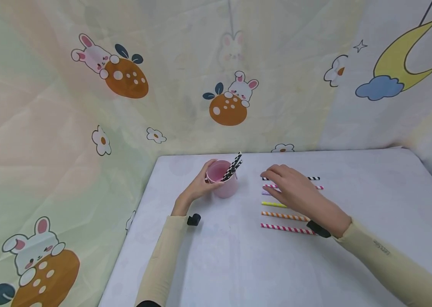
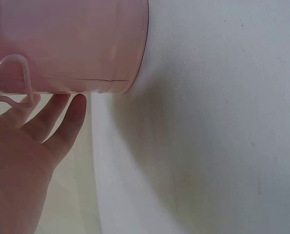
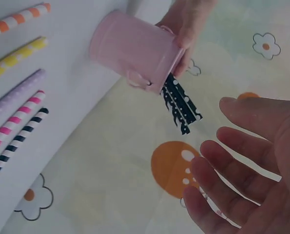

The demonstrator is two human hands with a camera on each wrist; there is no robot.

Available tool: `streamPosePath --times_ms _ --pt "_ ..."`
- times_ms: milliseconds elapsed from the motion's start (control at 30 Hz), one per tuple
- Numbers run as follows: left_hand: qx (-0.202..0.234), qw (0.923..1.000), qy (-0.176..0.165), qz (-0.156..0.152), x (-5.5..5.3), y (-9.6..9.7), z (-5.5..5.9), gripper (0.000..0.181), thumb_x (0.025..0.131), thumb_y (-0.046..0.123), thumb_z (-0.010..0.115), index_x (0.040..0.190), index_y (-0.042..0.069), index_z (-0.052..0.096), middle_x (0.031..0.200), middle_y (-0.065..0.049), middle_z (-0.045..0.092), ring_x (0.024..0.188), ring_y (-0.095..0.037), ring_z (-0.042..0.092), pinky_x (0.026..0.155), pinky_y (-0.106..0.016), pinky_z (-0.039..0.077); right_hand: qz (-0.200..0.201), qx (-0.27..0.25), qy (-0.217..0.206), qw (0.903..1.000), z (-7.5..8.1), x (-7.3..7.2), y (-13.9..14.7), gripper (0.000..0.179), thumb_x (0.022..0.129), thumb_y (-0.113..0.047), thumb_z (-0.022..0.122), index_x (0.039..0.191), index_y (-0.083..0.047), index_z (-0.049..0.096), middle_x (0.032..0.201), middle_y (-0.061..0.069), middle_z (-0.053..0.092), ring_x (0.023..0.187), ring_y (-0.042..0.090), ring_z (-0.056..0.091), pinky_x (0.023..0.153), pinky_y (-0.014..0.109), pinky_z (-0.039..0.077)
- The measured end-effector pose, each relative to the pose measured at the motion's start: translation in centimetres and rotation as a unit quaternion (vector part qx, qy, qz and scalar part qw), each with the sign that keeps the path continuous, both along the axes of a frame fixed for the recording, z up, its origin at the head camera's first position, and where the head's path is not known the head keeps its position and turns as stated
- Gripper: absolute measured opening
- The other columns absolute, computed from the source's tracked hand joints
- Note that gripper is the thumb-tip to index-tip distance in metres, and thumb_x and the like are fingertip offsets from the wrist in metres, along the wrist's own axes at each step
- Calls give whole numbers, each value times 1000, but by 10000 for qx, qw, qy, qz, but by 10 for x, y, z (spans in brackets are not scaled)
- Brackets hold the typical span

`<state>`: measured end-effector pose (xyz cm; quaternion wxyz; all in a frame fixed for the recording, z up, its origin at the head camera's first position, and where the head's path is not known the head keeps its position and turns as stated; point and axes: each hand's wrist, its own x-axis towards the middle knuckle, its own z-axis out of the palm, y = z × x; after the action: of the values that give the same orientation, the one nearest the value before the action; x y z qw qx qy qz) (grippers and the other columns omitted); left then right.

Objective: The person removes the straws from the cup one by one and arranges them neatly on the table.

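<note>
A small pink bucket [image 1: 226, 190] with loops on its sides stands toward the back of the table. My left hand [image 1: 197, 187] grips it by the left side, thumb at the near rim and fingers round the far side. Black straws with white dots [image 1: 233, 167] lean out over its right rim. To the right, my right hand [image 1: 296, 189] hovers over a row of paper straws, fingers spread and holding nothing. That row has a black striped straw [image 3: 19, 144], a pink striped one [image 3: 18, 122], a lilac one [image 3: 18, 95], a yellow one [image 1: 273, 204], an orange striped one [image 1: 283, 216] and a red striped one [image 1: 285, 229].
The white table [image 1: 231, 264] ends at a back edge just behind the bucket. A cloth backdrop [image 1: 177, 94] printed with rabbits, flowers and a moon hangs behind and at the sides. My right forearm [image 1: 388, 256] crosses above the table's right part.
</note>
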<state>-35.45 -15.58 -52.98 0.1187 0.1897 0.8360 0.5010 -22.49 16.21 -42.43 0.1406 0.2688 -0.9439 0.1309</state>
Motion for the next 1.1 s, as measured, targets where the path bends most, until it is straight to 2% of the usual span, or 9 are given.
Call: streamPosePath --times_ms 267,433,567,700,867,1100 --pt "41 10000 -21 -45 -1 0 -1 91 85 39 80 156 39 22 153 2 40 138 -23 43 112 -50 41 463 177 474 9976 8 -20 -20 37 90 -25 76 123 -10 66 116 8 66 110 26 62 92 40 55" --pt "50 10000 -15 -62 1 1 0 91 85 39 81 155 40 23 152 3 41 137 -22 44 112 -48 41 605 172 735 9953 14 -33 -26 37 89 -22 78 122 -9 65 113 9 66 107 28 62 92 43 54" --pt "25 10000 -41 -87 0 1 1 91 85 38 80 155 40 23 152 4 41 137 -21 44 112 -48 41 560 273 699 9956 20 -43 -28 38 89 -22 78 123 -9 65 116 9 66 110 29 61 97 46 52" --pt "69 9998 -100 -130 -1 1 2 94 86 34 80 158 34 20 154 1 40 138 -21 43 113 -48 39 564 641 551 9948 24 -51 -36 40 90 -23 77 126 -10 65 121 10 66 117 30 60 101 48 51" --pt "120 9997 -181 -136 -2 1 2 96 87 30 79 160 31 17 156 -3 38 139 -25 41 114 -49 37 774 1083 794 9879 18 -63 -47 36 90 -22 76 124 -12 66 121 8 66 116 29 61 101 46 51" --pt "46 9999 -110 -72 -1 -1 2 91 87 36 79 157 37 21 151 3 41 134 -21 45 110 -46 42 1092 1511 1314 9736 7 -78 -65 29 89 -19 77 117 -12 70 111 6 68 106 24 64 94 39 53"
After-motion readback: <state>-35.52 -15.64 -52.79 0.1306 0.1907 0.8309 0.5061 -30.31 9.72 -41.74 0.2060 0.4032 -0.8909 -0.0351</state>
